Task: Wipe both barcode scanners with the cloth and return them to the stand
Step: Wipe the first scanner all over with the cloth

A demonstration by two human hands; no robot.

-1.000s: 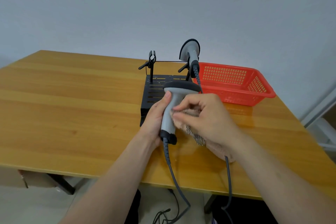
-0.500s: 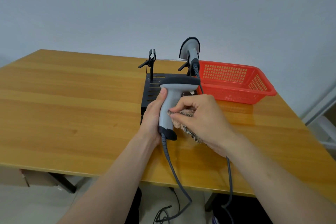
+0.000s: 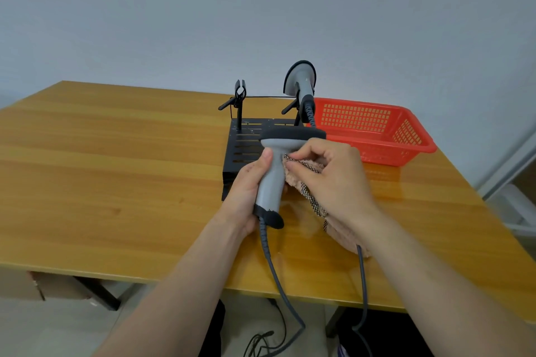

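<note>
The grey scanner is gripped by its handle in the left hand, fingers wrapped round and thumb laid up the near side, just in front of the black stand, dark head on top, cable hanging from the butt. A pink cloth with checked trim is pinched in the right hand, fingers curled, and pressed to the handle's right side. The second scanner is seated upright in the stand's right cradle, with a red basket just right of the stand.
</note>
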